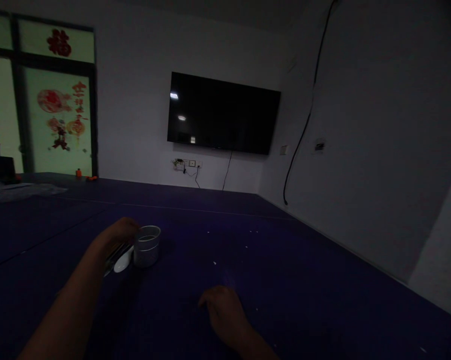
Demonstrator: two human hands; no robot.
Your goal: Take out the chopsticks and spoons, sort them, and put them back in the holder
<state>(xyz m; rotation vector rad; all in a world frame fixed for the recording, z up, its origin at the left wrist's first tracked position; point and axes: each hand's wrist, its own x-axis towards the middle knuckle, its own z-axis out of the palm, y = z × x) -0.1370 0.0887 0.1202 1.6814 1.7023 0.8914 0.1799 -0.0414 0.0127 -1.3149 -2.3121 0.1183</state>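
A grey-white cup (147, 250) stands upright on the dark blue table. My left hand (122, 230) is at the cup's far left side, its fingertips close to the rim. Those fingers are mostly hidden, so I cannot tell whether they grip the cup. Below that hand a white spoon (123, 261) lies against the cup, with a few dark, thin utensils (114, 254) partly under my wrist. My right hand (222, 306) rests lower on the table, loosely bent with its fingers apart, and nothing shows in it.
Small white scraps (214, 263) dot the table (187, 240). At the far left lie clear plastic wrapping (26, 191) and small orange items (78, 173). A wall meets the table's right edge, with a black cable (304, 130) hanging down it. A television (223, 115) hangs on the back wall.
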